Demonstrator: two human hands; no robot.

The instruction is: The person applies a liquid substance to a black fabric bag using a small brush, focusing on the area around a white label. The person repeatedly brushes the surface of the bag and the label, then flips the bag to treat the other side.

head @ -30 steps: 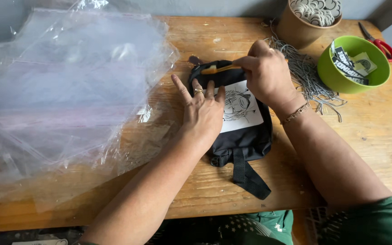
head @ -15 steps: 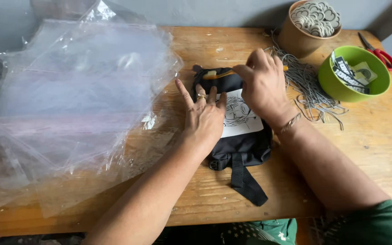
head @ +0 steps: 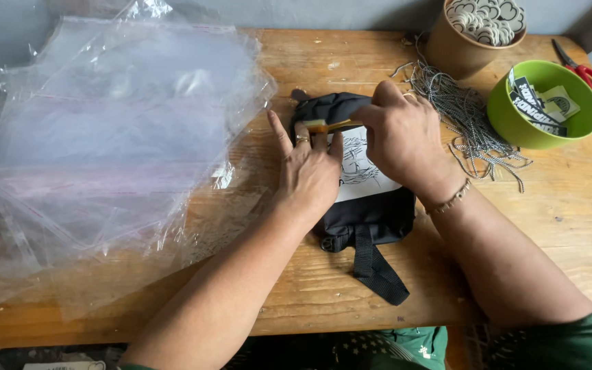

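Both hands are working on the black pouch (head: pixel 351 212) lying mid-table (head: pixel 310 301): my left hand (head: pixel 307 171) is pressing flat, fingers spread, while my right hand (head: pixel 399 140) is pinching a yellow strip (head: pixel 327 126) at its top.

1 head-worn view is given, aimed steeply down and forward at the worn wooden plank table (head: pixel 310 301), seen from close.

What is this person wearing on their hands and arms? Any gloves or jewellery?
No gloves: both hands are bare. The left hand has a ring on one finger. The right hand also seems to carry a ring, and a thin beaded bracelet sits at its wrist. Both forearms are uncovered; a dark green sleeve shows only at the right upper arm.
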